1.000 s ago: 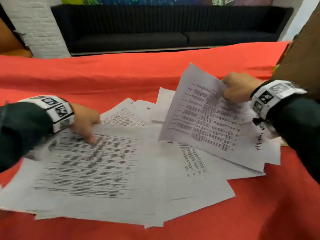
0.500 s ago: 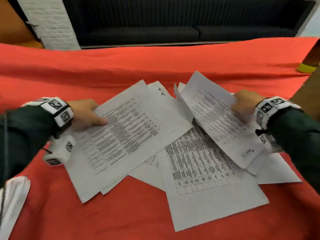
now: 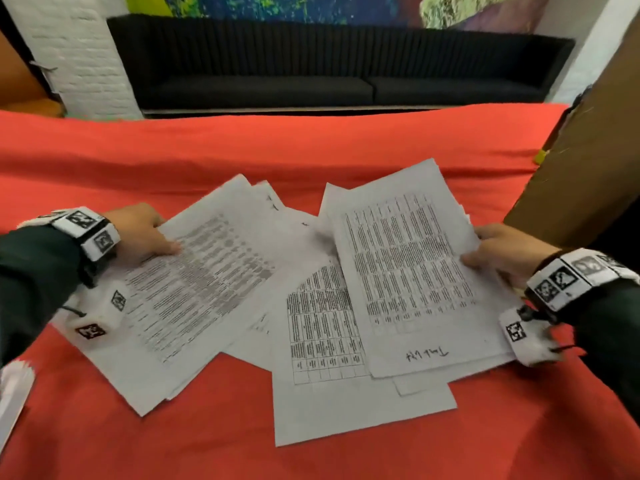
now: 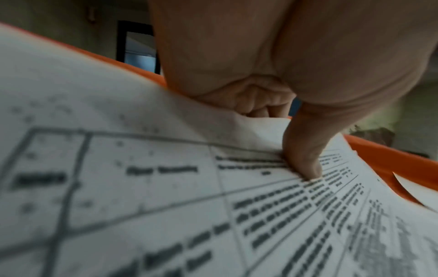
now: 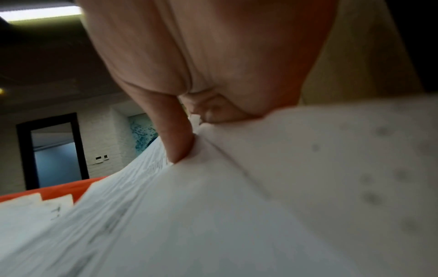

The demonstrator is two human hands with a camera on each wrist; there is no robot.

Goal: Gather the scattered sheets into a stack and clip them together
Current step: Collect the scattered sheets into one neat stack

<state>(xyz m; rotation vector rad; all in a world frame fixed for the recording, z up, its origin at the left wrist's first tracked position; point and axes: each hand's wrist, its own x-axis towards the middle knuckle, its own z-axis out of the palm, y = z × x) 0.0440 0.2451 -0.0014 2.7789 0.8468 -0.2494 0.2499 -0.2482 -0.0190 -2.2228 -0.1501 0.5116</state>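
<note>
Several printed white sheets lie fanned out on the red tablecloth (image 3: 311, 150). My left hand (image 3: 145, 233) pinches the left bundle of sheets (image 3: 194, 282) at its upper left edge, thumb on top, which the left wrist view confirms with the thumb (image 4: 305, 161) pressed on the printed page (image 4: 166, 196). My right hand (image 3: 502, 251) pinches the right bundle of sheets (image 3: 408, 268) at its right edge, thumb (image 5: 177, 142) on top of the paper (image 5: 237, 206). A table-printed sheet (image 3: 322, 334) lies between and under both bundles. No clip shows in any view.
A brown cardboard panel (image 3: 588, 161) rises at the right edge of the table. A white object (image 3: 12, 393) pokes in at the lower left. A black sofa (image 3: 329, 67) stands beyond the table's far edge.
The right hand has swung its bundle round so it lies more upright and nearer the middle. The left hand has kept its grip while its bundle shifted slightly. The camera tilted up.
</note>
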